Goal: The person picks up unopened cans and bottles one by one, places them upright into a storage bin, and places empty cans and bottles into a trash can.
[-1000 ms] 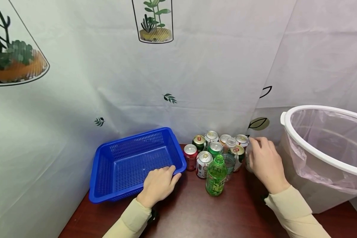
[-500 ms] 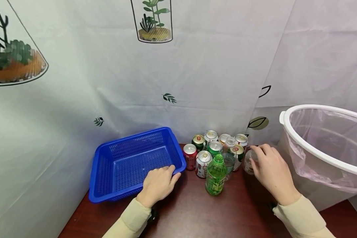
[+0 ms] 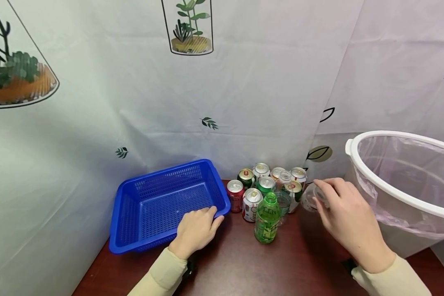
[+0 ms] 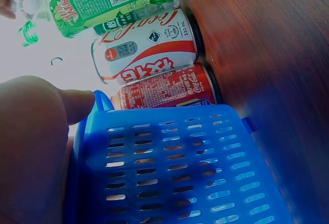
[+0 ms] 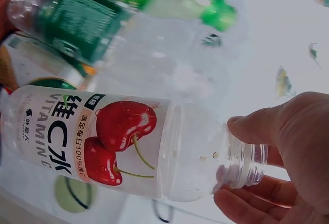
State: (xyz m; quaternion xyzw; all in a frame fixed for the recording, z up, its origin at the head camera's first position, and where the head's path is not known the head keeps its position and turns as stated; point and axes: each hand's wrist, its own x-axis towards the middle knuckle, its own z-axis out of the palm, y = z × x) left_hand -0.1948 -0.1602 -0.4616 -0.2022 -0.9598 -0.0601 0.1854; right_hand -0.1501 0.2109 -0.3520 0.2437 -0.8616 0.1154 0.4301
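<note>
My left hand (image 3: 195, 231) holds the near right corner of a blue plastic basket (image 3: 114, 224), its thumb (image 4: 77, 105) over the rim. At the right, my right hand (image 3: 351, 220) pinches the neck of a clear plastic bottle (image 5: 123, 142) between thumb and fingers. Cherries are printed on the label of this capless bottle, which leans toward the hand in the head view. Left of it stand a green plastic bottle (image 3: 267, 222), another clear bottle (image 3: 283, 201) with a green label, and several drink cans, among them a red can (image 3: 235, 197) and a white Coca-Cola can (image 3: 252, 205).
A tall bin (image 3: 366, 164) with a white rim and a thin pinkish liner stands at the far right. Everything rests on a dark red-brown wooden table (image 3: 244, 267). Behind hangs a pale cloth backdrop (image 3: 266, 90) with plant prints, close to the cans.
My right hand has moved toward me and slightly right, and the cherry-label bottle has come to lean with its neck toward the hand. The left hand and basket stay put.
</note>
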